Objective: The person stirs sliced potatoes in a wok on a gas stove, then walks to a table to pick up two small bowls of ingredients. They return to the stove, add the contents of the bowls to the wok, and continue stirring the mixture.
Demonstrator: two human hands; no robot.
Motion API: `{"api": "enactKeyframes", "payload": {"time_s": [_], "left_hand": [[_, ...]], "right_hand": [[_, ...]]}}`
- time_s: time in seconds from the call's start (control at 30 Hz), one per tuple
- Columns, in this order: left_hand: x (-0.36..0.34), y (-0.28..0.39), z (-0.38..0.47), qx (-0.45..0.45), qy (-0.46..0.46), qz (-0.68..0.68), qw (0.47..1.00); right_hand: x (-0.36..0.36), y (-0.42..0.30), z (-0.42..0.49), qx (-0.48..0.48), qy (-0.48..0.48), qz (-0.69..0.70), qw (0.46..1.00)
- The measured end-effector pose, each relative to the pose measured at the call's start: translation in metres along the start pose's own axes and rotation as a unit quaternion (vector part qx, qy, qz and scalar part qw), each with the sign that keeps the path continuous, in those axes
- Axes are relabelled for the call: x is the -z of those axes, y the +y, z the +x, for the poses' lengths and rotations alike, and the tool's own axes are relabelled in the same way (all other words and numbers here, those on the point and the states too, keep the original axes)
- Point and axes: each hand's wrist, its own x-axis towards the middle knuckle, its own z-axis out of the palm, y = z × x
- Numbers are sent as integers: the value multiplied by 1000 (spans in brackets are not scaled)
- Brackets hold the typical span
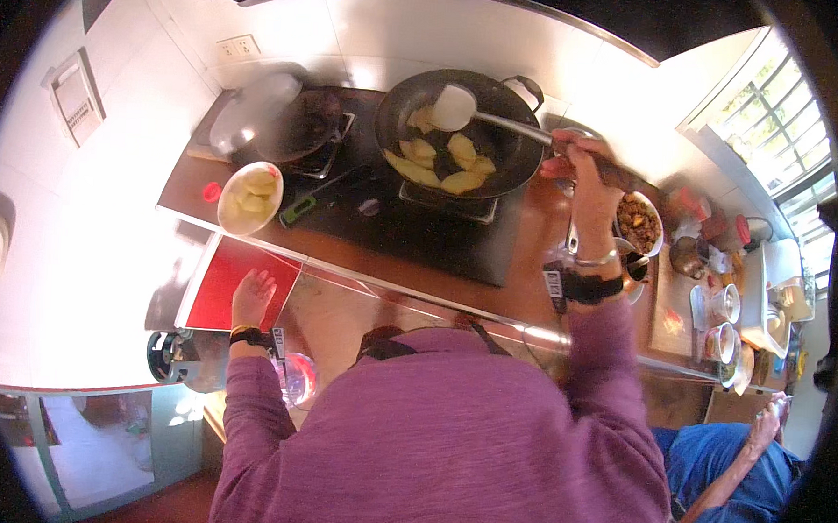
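My right hand [583, 163] grips the dark handle of a metal wok spatula [509, 125]. Its broad blade is inside a black wok [514, 171] on the right burner, above or against a yellow piece at the upper left; contact cannot be told. Several yellow folded pieces [464, 181], resembling egg dumplings, lie along the wok's lower side. My left hand [254, 296] hangs empty before the counter's front edge, fingers extended, in front of a red panel [214, 287]. Above it, near the edge, an oval white bowl [223, 211] holds more pale yellow pieces.
A domed lid [257, 111] leans over a second pan [306, 123] on the left burner. A green-handled tool [298, 211] lies between. Right of my forearm stands a bowl of brown minced food [638, 222]. Jars, bowls and a white basin [768, 298] crowd the right. Another person [732, 478] is lower right.
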Motion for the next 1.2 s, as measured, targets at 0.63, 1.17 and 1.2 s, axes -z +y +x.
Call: {"api": "enactKeyframes", "payload": {"time_s": [0.63,1.17,1.2], "left_hand": [[16,61,106,70,-51,1,996],[14,75,137,96,-71,62,991],[13,77,137,88,-86,76,990]], "right_hand": [[-108,-44,24,-72,184,-243,950],[-150,9,-17,-65,259,-171,948],[-150,14,-19,-49,264,-146,952]]}}
